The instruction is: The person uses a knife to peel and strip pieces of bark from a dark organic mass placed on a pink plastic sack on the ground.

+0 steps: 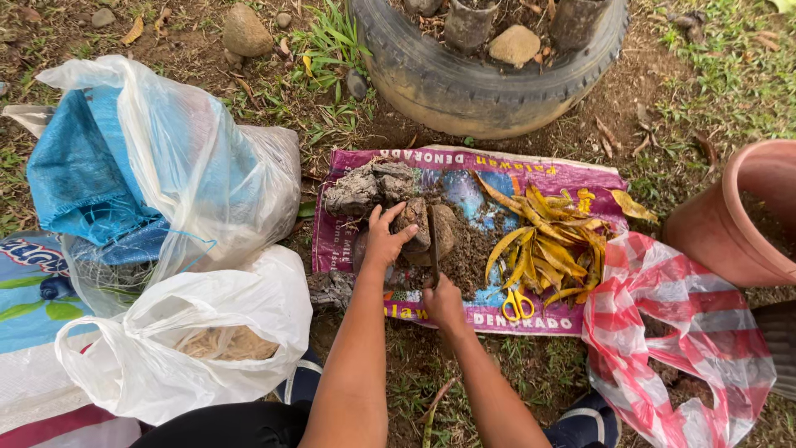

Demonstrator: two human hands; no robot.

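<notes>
Near the middle of the printed sack (572, 178), the left hand (383, 241) grips a brown chunk (412, 217) with fingers curled over its top. The right hand (444, 303) is closed round a knife (433, 245), blade against the chunk. Yellow scissors (518, 304) lie by the sack's near edge.

Soft, even daylight is being cast from overhead; shadows are being kept faint, everything is being rendered sharp, and edges are being slightly bowed.

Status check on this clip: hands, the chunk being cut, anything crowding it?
Left hand steadying brown chunk. Right hand gripping knife, blade on the chunk. Yellow scissors and yellow leaves lie close, apart.
</notes>
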